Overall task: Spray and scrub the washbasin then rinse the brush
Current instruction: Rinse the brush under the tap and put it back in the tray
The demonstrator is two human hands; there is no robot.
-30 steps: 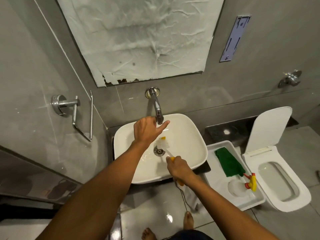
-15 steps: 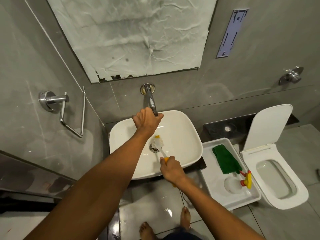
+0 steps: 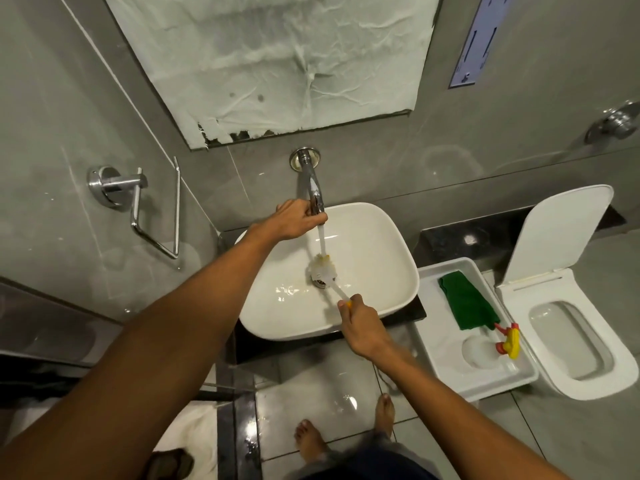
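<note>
A white washbasin (image 3: 377, 258) sits below a chrome wall tap (image 3: 313, 188). My left hand (image 3: 294, 220) grips the end of the tap's spout, and a stream of water runs down from it. My right hand (image 3: 360, 327) holds the yellow handle of a brush; its white bristle head (image 3: 322, 267) sits under the stream, just above the drain. A spray bottle (image 3: 485, 348) with a yellow and red trigger lies in a white tray (image 3: 443, 379) to the right of the basin.
A green cloth (image 3: 467, 303) lies in the tray. A white toilet (image 3: 581, 327) with its lid up stands at the right. A chrome towel holder (image 3: 138, 199) is on the left wall. A paper-covered mirror (image 3: 270, 60) hangs above. My bare feet stand on wet floor tiles.
My left hand closed around the tap spout and water started flowing. The brush head moved under the stream above the drain.
</note>
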